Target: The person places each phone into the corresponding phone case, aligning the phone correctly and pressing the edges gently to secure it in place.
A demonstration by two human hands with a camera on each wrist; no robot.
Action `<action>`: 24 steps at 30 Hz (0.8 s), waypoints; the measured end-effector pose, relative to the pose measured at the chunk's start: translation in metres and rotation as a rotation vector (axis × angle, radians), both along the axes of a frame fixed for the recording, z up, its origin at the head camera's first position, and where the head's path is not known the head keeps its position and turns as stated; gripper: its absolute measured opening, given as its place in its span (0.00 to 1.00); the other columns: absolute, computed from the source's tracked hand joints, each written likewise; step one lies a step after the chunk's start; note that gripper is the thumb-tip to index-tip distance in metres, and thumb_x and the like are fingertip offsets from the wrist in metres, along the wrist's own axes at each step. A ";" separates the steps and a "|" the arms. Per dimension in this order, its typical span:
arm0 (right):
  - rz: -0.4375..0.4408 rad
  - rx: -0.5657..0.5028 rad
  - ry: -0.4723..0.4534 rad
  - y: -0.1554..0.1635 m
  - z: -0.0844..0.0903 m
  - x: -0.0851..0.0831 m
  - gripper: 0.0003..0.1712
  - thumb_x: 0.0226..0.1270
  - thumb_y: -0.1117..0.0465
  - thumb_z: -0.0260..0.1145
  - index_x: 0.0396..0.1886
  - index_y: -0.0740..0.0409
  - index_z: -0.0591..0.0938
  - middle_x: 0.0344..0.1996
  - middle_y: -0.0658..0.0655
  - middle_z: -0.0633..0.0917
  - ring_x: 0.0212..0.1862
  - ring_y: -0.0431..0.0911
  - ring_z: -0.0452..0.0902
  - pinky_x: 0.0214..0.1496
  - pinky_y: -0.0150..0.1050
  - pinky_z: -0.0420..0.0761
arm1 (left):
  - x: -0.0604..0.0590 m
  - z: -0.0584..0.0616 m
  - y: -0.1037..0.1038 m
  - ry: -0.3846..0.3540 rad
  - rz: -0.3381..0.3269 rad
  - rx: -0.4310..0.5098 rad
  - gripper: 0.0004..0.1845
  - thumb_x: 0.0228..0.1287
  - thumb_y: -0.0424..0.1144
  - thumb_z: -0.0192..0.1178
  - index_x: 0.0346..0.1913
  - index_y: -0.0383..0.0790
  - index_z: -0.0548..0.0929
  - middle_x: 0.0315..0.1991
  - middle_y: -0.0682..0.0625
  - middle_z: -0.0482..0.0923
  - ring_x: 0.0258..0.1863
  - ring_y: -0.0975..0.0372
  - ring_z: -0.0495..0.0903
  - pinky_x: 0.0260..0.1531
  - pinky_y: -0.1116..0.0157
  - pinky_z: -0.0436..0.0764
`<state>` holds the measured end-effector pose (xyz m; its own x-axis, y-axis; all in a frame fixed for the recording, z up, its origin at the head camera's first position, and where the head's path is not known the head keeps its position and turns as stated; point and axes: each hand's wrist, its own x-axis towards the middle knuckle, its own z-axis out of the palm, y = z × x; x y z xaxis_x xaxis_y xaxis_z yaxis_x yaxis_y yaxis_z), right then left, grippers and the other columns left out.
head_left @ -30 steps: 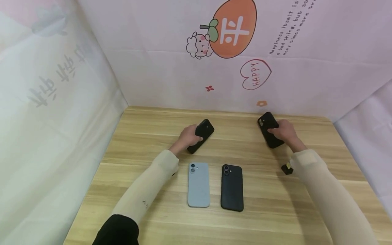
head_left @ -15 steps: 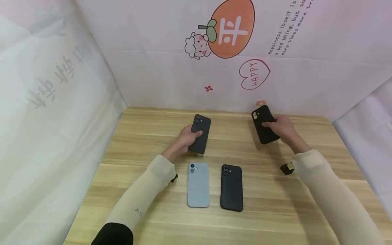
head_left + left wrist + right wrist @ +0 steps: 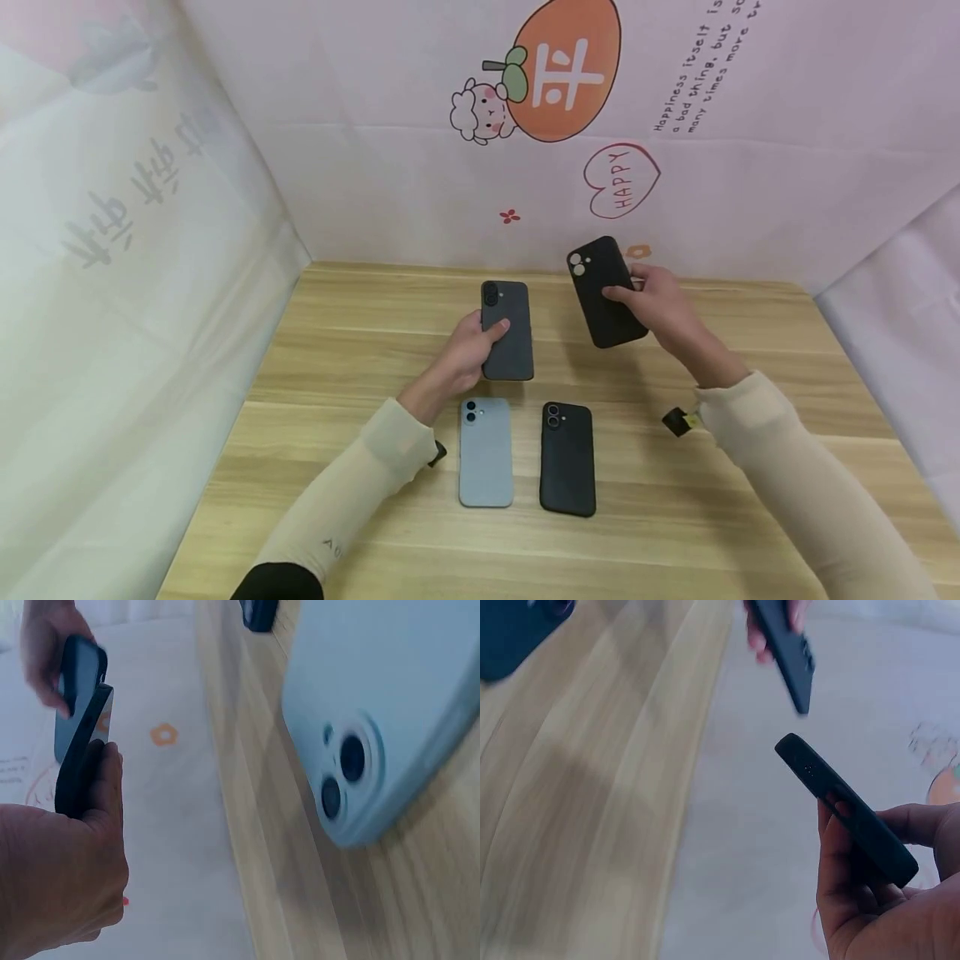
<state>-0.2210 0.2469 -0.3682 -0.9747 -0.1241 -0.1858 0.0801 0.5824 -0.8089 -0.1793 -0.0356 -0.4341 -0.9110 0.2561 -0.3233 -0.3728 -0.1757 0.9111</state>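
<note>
We see the left hand gripping a grey phone, fingers curled round its near end, the thumb across its back. The phone is held above the table, back side up, its camera at the far end. The left wrist view shows it edge-on, clasped between fingers and palm.

Our right hand clasps a black phone by its right edge, thumb on the back, fingers behind. This phone is lifted off the table near the rear wall, tilted so its camera end leans left and away. The two held phones sit near each other but apart.

Nearer to us, a blue phone and a second black phone lie flat on the table, side by side, backs up, cameras at the far end. The blue one lies just below the left hand.
</note>
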 end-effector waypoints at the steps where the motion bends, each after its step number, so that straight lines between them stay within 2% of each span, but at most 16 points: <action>1: 0.007 -0.024 0.004 -0.004 0.002 0.002 0.28 0.81 0.55 0.64 0.71 0.67 0.74 0.58 0.71 0.84 0.44 0.43 0.88 0.43 0.32 0.86 | 0.002 0.001 0.001 -0.003 -0.002 0.014 0.25 0.86 0.36 0.48 0.79 0.34 0.63 0.71 0.40 0.74 0.71 0.51 0.75 0.70 0.54 0.77; 10: 0.065 -0.116 0.032 -0.030 0.016 0.023 0.23 0.80 0.58 0.65 0.67 0.66 0.77 0.48 0.67 0.91 0.40 0.42 0.91 0.42 0.33 0.89 | 0.019 0.005 0.009 -0.036 -0.002 0.161 0.27 0.87 0.36 0.47 0.81 0.35 0.59 0.74 0.39 0.71 0.73 0.50 0.73 0.71 0.53 0.76; 19: 0.126 -0.260 0.021 -0.051 0.008 0.035 0.24 0.78 0.64 0.65 0.69 0.68 0.76 0.51 0.71 0.89 0.41 0.44 0.92 0.44 0.35 0.90 | 0.030 0.008 0.007 -0.107 -0.003 0.214 0.28 0.84 0.43 0.55 0.78 0.36 0.65 0.69 0.41 0.77 0.70 0.52 0.77 0.68 0.54 0.79; 24: 0.138 -0.309 -0.007 -0.061 0.003 0.040 0.25 0.79 0.65 0.65 0.70 0.69 0.74 0.50 0.71 0.89 0.43 0.45 0.92 0.45 0.36 0.90 | 0.035 0.008 0.008 -0.100 -0.039 0.261 0.29 0.83 0.45 0.56 0.78 0.35 0.65 0.70 0.41 0.77 0.71 0.53 0.77 0.67 0.55 0.79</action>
